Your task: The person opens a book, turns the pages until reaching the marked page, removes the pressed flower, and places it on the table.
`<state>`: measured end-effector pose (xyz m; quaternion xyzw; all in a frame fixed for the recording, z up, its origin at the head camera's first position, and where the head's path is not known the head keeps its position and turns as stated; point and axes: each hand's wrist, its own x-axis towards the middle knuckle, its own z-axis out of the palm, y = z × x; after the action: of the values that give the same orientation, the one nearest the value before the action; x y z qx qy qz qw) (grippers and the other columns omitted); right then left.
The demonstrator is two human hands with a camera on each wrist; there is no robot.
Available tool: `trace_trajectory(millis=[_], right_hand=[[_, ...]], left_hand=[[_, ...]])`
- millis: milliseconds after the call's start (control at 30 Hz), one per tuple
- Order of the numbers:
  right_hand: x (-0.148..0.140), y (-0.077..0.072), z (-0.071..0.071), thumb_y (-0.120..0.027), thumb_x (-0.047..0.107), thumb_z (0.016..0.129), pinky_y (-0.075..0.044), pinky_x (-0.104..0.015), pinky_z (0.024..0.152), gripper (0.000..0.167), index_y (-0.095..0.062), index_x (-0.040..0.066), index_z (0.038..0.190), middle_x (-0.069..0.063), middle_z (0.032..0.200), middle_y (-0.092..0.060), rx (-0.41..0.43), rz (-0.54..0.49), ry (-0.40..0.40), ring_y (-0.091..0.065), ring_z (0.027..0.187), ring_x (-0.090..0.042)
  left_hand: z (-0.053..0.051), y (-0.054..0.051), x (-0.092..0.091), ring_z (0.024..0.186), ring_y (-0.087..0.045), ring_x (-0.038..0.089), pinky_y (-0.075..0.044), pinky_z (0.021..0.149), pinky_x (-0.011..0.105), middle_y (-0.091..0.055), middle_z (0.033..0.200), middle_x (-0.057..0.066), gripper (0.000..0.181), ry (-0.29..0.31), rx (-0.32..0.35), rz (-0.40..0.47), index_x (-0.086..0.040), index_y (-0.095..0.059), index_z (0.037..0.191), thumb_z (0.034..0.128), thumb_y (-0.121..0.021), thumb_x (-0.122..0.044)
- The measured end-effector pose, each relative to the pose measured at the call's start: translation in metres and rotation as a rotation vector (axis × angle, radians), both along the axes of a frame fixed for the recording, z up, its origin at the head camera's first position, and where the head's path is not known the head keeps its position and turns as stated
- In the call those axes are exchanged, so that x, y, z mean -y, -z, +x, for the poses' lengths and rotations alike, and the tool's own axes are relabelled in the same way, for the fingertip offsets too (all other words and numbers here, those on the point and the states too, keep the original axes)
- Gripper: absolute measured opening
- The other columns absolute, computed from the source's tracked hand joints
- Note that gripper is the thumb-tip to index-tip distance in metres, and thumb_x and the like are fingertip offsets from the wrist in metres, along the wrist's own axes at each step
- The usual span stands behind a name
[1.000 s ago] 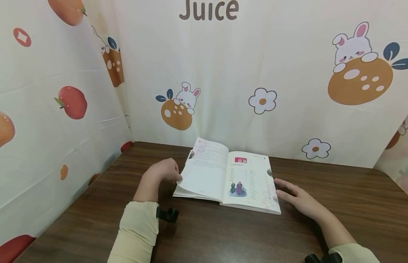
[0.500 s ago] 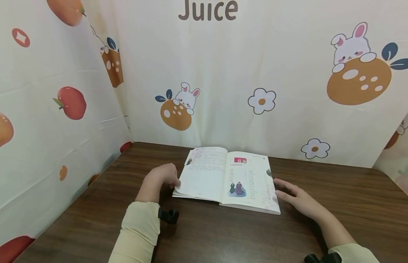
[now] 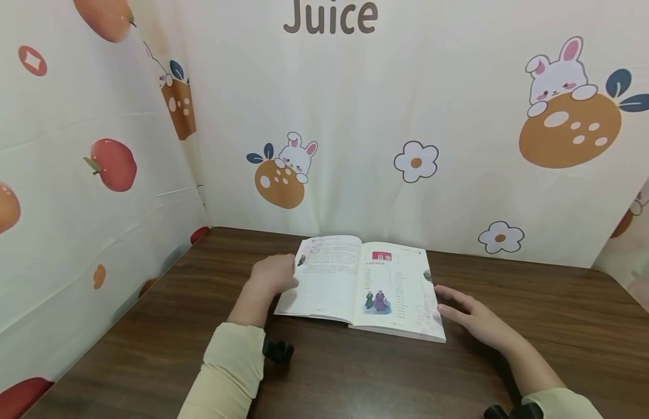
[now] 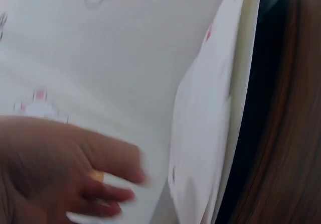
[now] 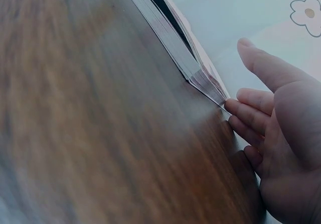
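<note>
An open book (image 3: 330,285) lies on the table, its right page showing a red heading and two small printed figures. Over the outer edge of the left page is the left hand (image 3: 274,274); in the left wrist view that hand (image 4: 65,163) is blurred, its fingers loosely bent with nothing between them, apart from the pages (image 4: 200,123). The right hand (image 3: 476,319) lies beside the book's right edge. In the right wrist view its fingertips touch the corner of the book (image 5: 175,48), and the thumb of the hand (image 5: 286,123) stands away from them.
The brown wooden table (image 3: 356,378) runs back to a pale curtain (image 3: 356,116) printed with rabbits, fruit and flowers. A similar curtain (image 3: 57,233) hangs along the left side. Each wrist wears a black band with a small device.
The left-hand page has come down from its lifted position and lies flatter. My left hand has let go of its lower corner and moved up and right. The right hand stays in place.
</note>
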<state>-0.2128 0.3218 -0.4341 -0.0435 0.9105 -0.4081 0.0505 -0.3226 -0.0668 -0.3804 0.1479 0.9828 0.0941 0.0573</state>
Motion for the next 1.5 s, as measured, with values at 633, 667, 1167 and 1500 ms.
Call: trace_trajectory(millis=[633, 667, 1167, 1500], right_hand=[[-0.001, 0.000, 0.000, -0.057, 0.043, 0.089, -0.020, -0.069, 0.092, 0.066, -0.036, 0.010, 0.141, -0.026, 0.144, -0.026, -0.025, 0.055, 0.001, -0.021, 0.130, -0.047], [-0.001, 0.000, 0.001, -0.058, 0.043, 0.088, -0.020, -0.069, 0.092, 0.066, -0.036, 0.010, 0.141, -0.026, 0.144, -0.026, -0.029, 0.063, 0.002, -0.021, 0.129, -0.048], [0.001, 0.000, 0.001, -0.059, 0.043, 0.087, -0.021, -0.069, 0.091, 0.067, -0.037, 0.010, 0.140, -0.027, 0.143, -0.027, -0.029, 0.079, 0.002, -0.022, 0.129, -0.048], [0.000, 0.000, 0.003, -0.065, 0.040, 0.083, -0.023, -0.068, 0.091, 0.069, -0.038, 0.012, 0.140, -0.026, 0.143, -0.026, -0.041, 0.092, 0.006, -0.023, 0.128, -0.047]], left_hand=[[0.036, 0.024, -0.088, 0.119, -0.047, 0.013, -0.033, 0.101, 0.030, -0.058, 0.122, -0.003, 0.030, 0.575, -0.117, 0.053, -0.015, -0.061, 0.120, 0.0919, -0.051, -0.023], [0.037, 0.025, -0.088, 0.116, -0.048, 0.012, -0.034, 0.100, 0.029, -0.059, 0.121, -0.003, 0.030, 0.576, -0.115, 0.054, -0.015, -0.061, 0.119, 0.0921, -0.051, -0.023], [0.034, 0.039, -0.089, 0.128, -0.038, 0.021, -0.033, 0.101, 0.038, -0.047, 0.136, 0.003, 0.038, 0.453, -0.057, 0.068, -0.026, -0.057, 0.127, 0.0914, -0.052, -0.041], [0.043, 0.040, -0.100, 0.131, -0.034, 0.029, -0.030, 0.103, 0.041, -0.040, 0.143, 0.003, 0.056, 0.496, -0.080, -0.007, -0.031, -0.050, 0.133, 0.0847, -0.051, -0.060]])
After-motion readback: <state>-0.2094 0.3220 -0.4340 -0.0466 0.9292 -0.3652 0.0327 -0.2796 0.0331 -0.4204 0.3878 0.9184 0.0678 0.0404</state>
